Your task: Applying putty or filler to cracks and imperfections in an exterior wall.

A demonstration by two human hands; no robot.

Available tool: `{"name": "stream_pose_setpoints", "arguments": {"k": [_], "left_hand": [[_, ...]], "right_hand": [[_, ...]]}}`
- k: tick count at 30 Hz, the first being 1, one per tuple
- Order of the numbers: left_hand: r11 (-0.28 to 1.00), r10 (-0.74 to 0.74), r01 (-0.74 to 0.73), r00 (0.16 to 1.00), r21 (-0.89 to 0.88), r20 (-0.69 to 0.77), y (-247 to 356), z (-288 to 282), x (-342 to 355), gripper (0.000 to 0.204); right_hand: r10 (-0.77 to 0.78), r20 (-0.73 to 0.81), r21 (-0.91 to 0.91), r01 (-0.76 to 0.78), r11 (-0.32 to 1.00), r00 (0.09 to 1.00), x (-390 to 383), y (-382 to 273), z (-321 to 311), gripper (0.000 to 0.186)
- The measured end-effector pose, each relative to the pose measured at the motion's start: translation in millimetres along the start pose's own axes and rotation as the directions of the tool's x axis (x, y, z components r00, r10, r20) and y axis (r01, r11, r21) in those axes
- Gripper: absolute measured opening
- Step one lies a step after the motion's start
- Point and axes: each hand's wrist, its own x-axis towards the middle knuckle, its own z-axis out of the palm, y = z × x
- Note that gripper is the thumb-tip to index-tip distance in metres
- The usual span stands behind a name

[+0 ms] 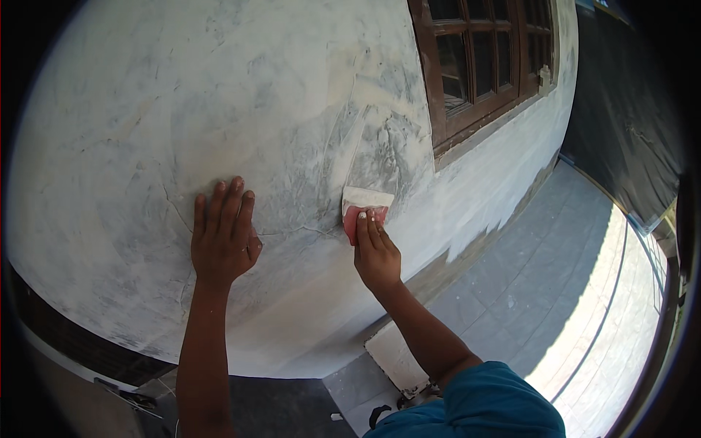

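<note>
Red scraper point(364, 199) is partly hidden by the right hand point(377, 257).

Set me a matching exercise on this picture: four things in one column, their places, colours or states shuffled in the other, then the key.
Things:
1. Left hand
2. Right hand
3. Window
4. Sleeve

Matches:
A. Brown-framed
B. Gripping the scraper
C. Blue
D. Flat on the wall, holding nothing

Right pairs: 1-D, 2-B, 3-A, 4-C
</note>
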Motion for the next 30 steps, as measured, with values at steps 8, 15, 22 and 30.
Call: {"name": "stream_pose_setpoints", "arguments": {"k": [8, 15, 22, 30], "left_hand": [[1.000, -0.002, 0.002, 1.000, 0.003, 0.012, -3, -1, -5, 0.045], [1.000, -0.007, 0.007, 1.000, -0.007, 0.009, 3, 3, -1, 0.045], [1.000, -0.002, 0.002, 1.000, -0.007, 0.005, -1, 3, -2, 0.046], [1.000, 0.004, -0.003, 1.000, -0.022, 0.030, -1, 2, -7, 0.051]], "right_hand": [[0.096, 0.052, 0.131, -0.102, 0.986, 0.994, 18, -4, -65, 0.049], [-0.082, -0.164, -0.116, 0.064, 0.991, 0.983, 119, -7, -48, 0.043], [-0.116, 0.152, 0.097, 0.101, 0.990, 0.982, -31, -35, -38, 0.045], [0.221, 0.018, 0.272, -0.217, 0.937, 0.975, 68, -6, -95, 0.047]]}}
